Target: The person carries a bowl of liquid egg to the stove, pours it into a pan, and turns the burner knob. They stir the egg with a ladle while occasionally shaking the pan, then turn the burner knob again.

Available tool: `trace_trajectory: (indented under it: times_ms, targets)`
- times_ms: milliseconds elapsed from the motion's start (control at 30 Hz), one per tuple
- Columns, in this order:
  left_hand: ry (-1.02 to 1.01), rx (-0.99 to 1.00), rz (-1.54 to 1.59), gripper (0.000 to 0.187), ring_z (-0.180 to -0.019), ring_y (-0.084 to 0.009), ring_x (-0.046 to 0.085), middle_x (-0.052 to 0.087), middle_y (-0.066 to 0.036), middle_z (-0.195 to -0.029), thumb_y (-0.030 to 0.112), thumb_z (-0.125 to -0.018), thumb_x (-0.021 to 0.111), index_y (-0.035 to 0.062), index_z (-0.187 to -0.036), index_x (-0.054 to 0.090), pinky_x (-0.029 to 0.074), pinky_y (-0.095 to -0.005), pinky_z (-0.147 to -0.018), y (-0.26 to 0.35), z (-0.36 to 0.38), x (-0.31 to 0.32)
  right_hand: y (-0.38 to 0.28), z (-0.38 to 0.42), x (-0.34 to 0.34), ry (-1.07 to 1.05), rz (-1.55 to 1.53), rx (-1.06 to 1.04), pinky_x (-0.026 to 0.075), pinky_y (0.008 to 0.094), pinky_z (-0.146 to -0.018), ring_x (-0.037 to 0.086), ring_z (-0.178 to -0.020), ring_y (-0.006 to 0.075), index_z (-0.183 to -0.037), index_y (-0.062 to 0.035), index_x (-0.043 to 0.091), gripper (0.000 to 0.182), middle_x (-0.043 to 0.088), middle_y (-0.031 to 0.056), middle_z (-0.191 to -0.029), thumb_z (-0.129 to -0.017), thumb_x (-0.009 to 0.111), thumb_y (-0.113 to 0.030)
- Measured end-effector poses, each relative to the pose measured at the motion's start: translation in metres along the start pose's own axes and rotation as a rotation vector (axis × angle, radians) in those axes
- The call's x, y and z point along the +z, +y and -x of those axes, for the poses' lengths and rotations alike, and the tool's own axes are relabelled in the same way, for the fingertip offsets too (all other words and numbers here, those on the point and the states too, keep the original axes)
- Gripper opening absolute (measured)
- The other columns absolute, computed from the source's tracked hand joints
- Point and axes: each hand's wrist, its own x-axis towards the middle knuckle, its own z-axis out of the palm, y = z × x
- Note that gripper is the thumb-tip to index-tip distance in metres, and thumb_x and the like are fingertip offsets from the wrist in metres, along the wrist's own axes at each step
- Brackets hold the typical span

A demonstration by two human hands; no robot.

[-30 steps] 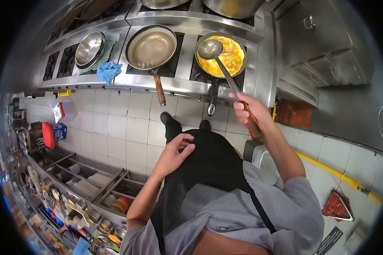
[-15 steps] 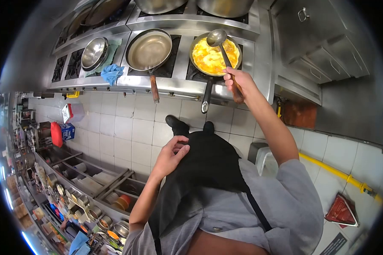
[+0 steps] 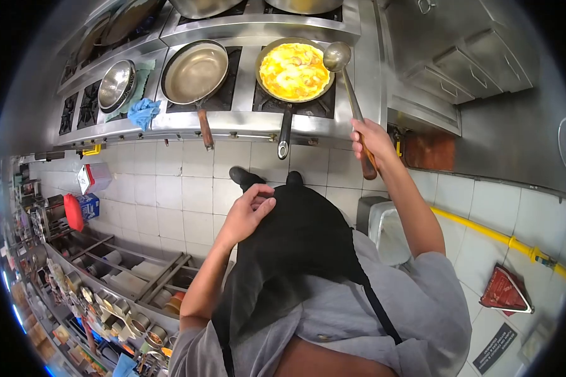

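steel ladle (image 3: 344,81) — round bowl at the right rim of the omelette pan (image 3: 294,70), wooden grip clamped in the right hand (image 3: 371,141). left hand (image 3: 248,210) rests loosely curled on the black apron (image 3: 295,245) — holding nothing.

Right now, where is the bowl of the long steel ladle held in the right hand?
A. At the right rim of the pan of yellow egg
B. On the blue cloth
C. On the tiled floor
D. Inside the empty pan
A: the long steel ladle, gripped by the right hand, has its bowl at the right rim of the round pan of yellow egg.
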Motion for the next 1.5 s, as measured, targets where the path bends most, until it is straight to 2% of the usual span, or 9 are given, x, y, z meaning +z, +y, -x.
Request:
trace_trajectory:
  times_ms: [533, 733, 800, 967, 1033, 1200, 1267, 1333, 1500]
  targets:
    - [0.304, -0.061, -0.241, 0.067, -0.105, -0.0408, 0.062, 0.063, -0.027, -0.112, 0.039, -0.083, 0.068, 0.0021, -0.133, 0.041, 0.047, -0.0447, -0.091, -0.071, -0.191, 0.028, 0.012, 0.064, 0.013, -0.155, 0.149, 0.191, 0.040, 0.0241, -0.037, 0.044, -0.044, 0.0057, -0.120, -0.0067, 0.049, 0.030, 0.046, -0.0031, -0.066, -0.098, 0.055, -0.027]
    - [0.323, -0.072, -0.240, 0.068, -0.106, -0.0390, 0.062, 0.064, -0.027, -0.110, 0.039, -0.082, 0.069, -0.0023, -0.130, 0.044, 0.047, -0.0431, -0.091, -0.075, -0.205, 0.037, 0.009, 0.016, 0.044, -0.269, 0.231, 0.172, 0.038, 0.0225, -0.036, 0.043, -0.045, 0.0050, -0.125, -0.0047, 0.049, 0.035, 0.046, -0.0031, -0.069, -0.099, 0.054, -0.028]
    - [0.329, -0.019, -0.197, 0.069, -0.106, -0.0387, 0.063, 0.064, -0.027, -0.111, 0.040, -0.082, 0.069, -0.0029, -0.130, 0.044, 0.048, -0.0428, -0.091, -0.092, -0.206, 0.037, 0.013, -0.005, 0.055, -0.288, 0.233, 0.081, 0.042, 0.0252, -0.038, 0.046, -0.045, 0.0064, -0.099, -0.0067, 0.049, 0.021, 0.048, -0.0018, -0.068, -0.098, 0.054, -0.027]
    - [0.306, -0.076, -0.143, 0.072, -0.106, -0.0374, 0.062, 0.063, -0.026, -0.114, 0.043, -0.081, 0.069, -0.0018, -0.132, 0.044, 0.048, -0.0411, -0.091, -0.093, -0.175, 0.025, 0.018, -0.048, 0.076, -0.211, 0.318, -0.066, 0.042, 0.0270, -0.037, 0.047, -0.044, 0.0088, -0.097, -0.0059, 0.047, 0.019, 0.048, -0.0007, -0.066, -0.097, 0.054, -0.023]
    - [0.368, -0.105, -0.266, 0.067, -0.094, -0.0236, 0.064, 0.065, -0.019, -0.107, 0.039, -0.085, 0.069, -0.0021, -0.131, 0.045, 0.049, -0.0336, -0.084, -0.104, -0.166, 0.020, 0.021, -0.066, 0.073, -0.181, 0.333, -0.105, 0.043, 0.0276, -0.037, 0.047, -0.044, 0.0095, -0.098, -0.0053, 0.047, 0.018, 0.047, -0.0003, -0.066, -0.097, 0.053, -0.023]
    - [0.290, -0.149, -0.126, 0.066, -0.109, -0.0337, 0.061, 0.059, -0.024, -0.122, 0.043, -0.085, 0.068, 0.0044, -0.133, 0.045, 0.047, -0.0388, -0.092, -0.123, -0.134, -0.001, 0.030, -0.083, 0.051, 0.094, 0.642, -0.285, 0.043, 0.0320, -0.037, 0.052, -0.043, 0.0164, -0.113, -0.0003, 0.047, 0.030, 0.057, 0.0089, -0.073, -0.096, 0.055, -0.024]
    - [0.271, -0.136, -0.110, 0.066, -0.109, -0.0332, 0.061, 0.059, -0.024, -0.123, 0.044, -0.085, 0.067, 0.0047, -0.133, 0.045, 0.047, -0.0387, -0.092, -0.126, -0.122, -0.005, 0.034, -0.082, 0.038, 0.195, 0.748, -0.250, 0.051, 0.0408, -0.049, 0.062, -0.056, 0.0286, -0.123, 0.0002, 0.046, 0.039, 0.065, 0.0173, -0.083, -0.095, 0.055, -0.024]
    - [0.264, -0.152, -0.056, 0.067, -0.111, -0.0315, 0.061, 0.060, -0.023, -0.123, 0.044, -0.085, 0.068, 0.0048, -0.134, 0.045, 0.047, -0.0380, -0.092, -0.120, -0.110, -0.006, 0.051, -0.089, 0.014, 0.357, 1.061, -0.541, 0.052, 0.0498, -0.068, 0.066, -0.077, 0.0410, -0.130, -0.0017, 0.045, 0.043, 0.066, 0.0240, -0.090, -0.094, 0.054, -0.024]
    - [0.236, -0.113, -0.052, 0.068, -0.113, -0.0281, 0.059, 0.059, -0.022, -0.123, 0.044, -0.084, 0.069, 0.0038, -0.134, 0.045, 0.046, -0.0368, -0.093, -0.102, -0.124, -0.003, 0.058, -0.053, -0.003, 0.426, 1.130, -0.465, 0.049, 0.0506, -0.079, 0.062, -0.091, 0.0465, -0.128, -0.0031, 0.048, 0.042, 0.066, 0.0266, -0.094, -0.092, 0.056, -0.024]
